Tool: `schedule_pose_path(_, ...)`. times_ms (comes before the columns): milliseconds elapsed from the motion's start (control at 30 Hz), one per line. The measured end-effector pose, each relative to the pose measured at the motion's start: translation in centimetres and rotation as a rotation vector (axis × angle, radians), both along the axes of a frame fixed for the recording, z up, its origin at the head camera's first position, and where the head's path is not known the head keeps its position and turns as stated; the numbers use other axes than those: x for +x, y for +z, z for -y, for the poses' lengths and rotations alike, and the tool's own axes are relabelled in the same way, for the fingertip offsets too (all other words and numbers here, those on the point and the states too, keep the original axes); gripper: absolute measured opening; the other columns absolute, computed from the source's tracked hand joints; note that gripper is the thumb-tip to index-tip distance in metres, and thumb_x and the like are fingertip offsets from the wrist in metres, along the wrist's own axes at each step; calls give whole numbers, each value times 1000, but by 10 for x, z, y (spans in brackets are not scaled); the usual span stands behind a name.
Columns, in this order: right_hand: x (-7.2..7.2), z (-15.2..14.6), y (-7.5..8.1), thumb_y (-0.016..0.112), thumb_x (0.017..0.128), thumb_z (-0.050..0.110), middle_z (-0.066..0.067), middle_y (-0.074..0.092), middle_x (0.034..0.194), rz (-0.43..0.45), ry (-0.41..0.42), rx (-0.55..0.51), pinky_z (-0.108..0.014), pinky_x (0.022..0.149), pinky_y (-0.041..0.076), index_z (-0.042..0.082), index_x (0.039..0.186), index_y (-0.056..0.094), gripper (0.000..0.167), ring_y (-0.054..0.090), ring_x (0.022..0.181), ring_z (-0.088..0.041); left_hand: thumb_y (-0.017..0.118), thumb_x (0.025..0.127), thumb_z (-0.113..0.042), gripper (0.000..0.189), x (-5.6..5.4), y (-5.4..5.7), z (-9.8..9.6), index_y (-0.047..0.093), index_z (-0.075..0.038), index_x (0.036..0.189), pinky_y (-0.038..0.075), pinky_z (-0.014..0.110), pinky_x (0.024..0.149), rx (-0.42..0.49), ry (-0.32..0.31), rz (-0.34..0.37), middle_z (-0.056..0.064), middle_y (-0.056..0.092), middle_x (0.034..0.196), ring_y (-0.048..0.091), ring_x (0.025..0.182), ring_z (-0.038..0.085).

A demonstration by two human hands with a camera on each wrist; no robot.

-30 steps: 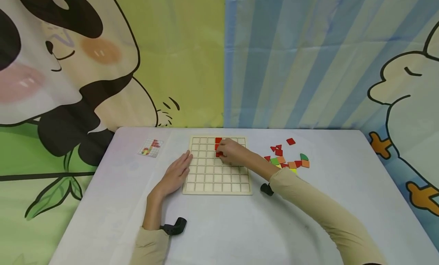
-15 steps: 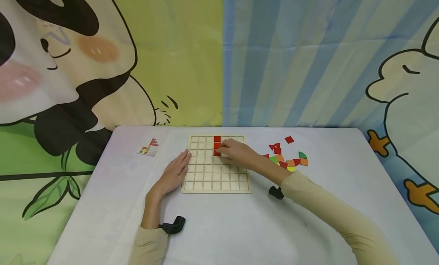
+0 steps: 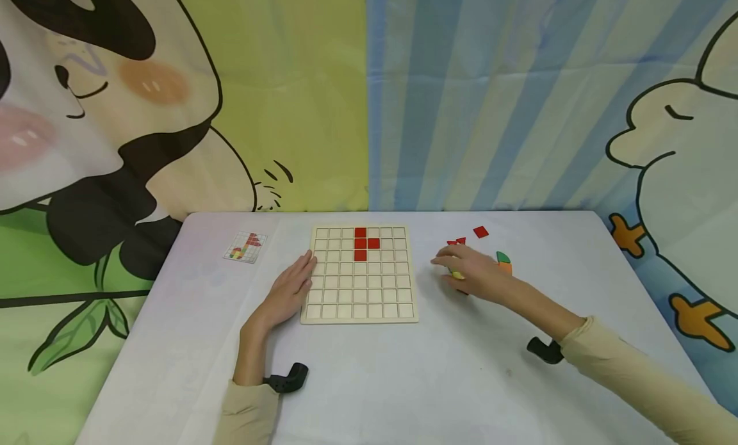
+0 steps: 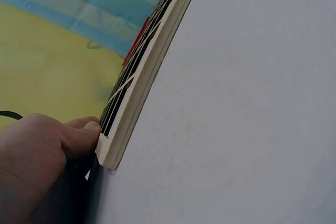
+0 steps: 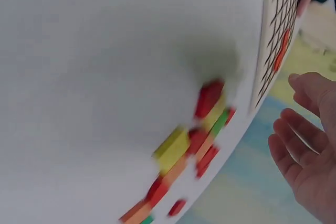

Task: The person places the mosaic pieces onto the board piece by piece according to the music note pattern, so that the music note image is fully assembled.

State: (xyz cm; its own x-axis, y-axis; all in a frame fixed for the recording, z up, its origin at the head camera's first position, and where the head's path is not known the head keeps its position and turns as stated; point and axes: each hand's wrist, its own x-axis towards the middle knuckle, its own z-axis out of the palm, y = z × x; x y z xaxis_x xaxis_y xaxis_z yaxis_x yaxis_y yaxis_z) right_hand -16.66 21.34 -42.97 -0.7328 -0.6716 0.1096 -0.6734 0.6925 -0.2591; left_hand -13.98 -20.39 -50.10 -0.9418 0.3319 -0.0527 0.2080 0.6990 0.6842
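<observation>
A pale wooden grid board (image 3: 357,298) lies flat on the table. In its upper part, several red square tiles (image 3: 360,243) sit in cells: three stacked in one column and one to the right of the middle tile. My left hand (image 3: 286,291) rests with extended fingers along the board's left edge; the left wrist view has the fingertips at the board's corner (image 4: 107,153). Above the pile of loose tiles, my right hand (image 3: 475,272) hovers with fingers spread apart and nothing between them. It covers part of that pile, whose yellow tile (image 5: 173,149) shows in the right wrist view.
Left of the board lies a small pattern card (image 3: 245,247) with a printed coloured grid. A red tile (image 3: 481,232) and a green quarter-round tile (image 3: 503,257) lie by the pile. Behind the white table (image 3: 369,381) hangs a printed cartoon cloth (image 3: 311,112).
My right hand has left the board and moved right, over the loose tiles. A red tile right of the column is now uncovered. The left hand stays at the board's edge.
</observation>
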Motion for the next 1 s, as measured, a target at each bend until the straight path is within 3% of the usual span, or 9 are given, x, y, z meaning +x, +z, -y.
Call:
schedule_pose_path(133,-23,-29,1,77,92,6,-20,66,127,114,-194,-12,-48,88,62,1,125,71,34,62,118,-39,41,110,-10,55,0,0,1,25,1,162,11,62,126,5,-1,-10,18,15,173,11,160,41)
schedule_pose_path(233,-44,-48,-2,74,94,4,-24,65,131,122,-298,47,-54,96,59,0,124,71,31,59,123,-43,41,110,-10,55,1,0,1,25,1,162,11,62,126,8,-4,-13,18,15,173,11,160,41)
schedule_pose_path(400,-73,-71,-13,71,95,3,-29,61,139,167,-327,106,-60,105,51,-5,125,70,31,54,131,-48,41,110,-10,55,1,1,1,25,2,162,11,61,127,11,-7,-14,18,15,173,11,160,41)
schedule_pose_path(500,-84,-78,-20,70,96,2,-29,63,136,235,-326,97,-58,105,52,-6,126,68,31,58,126,-46,41,110,-10,55,1,0,1,25,2,161,12,61,127,9,-10,-17,19,15,173,11,160,41)
schedule_pose_path(667,-91,-83,-26,72,95,3,-23,71,116,214,-333,73,-54,96,58,-6,118,70,25,65,106,-38,41,111,-11,55,0,0,0,25,0,162,11,61,127,7,-9,-14,17,14,173,11,160,40)
schedule_pose_path(833,-88,-62,-17,74,95,12,-19,70,114,171,-371,11,-51,90,59,0,121,71,28,65,104,-36,40,111,-12,55,0,0,1,24,0,162,11,62,127,8,-12,-12,18,14,173,11,160,41)
schedule_pose_path(900,-83,-38,-11,75,95,12,-18,71,116,162,-337,-47,-49,89,60,1,121,71,29,65,105,-35,40,111,-13,55,0,0,1,24,0,162,11,62,126,6,-12,-8,18,14,173,10,160,41)
schedule_pose_path(1000,-72,3,-7,76,94,11,-16,72,115,117,-197,-98,-46,87,60,2,118,73,26,67,103,-32,40,111,-13,55,-1,-2,-1,24,-1,163,11,62,127,7,-12,-5,17,14,173,10,160,40)
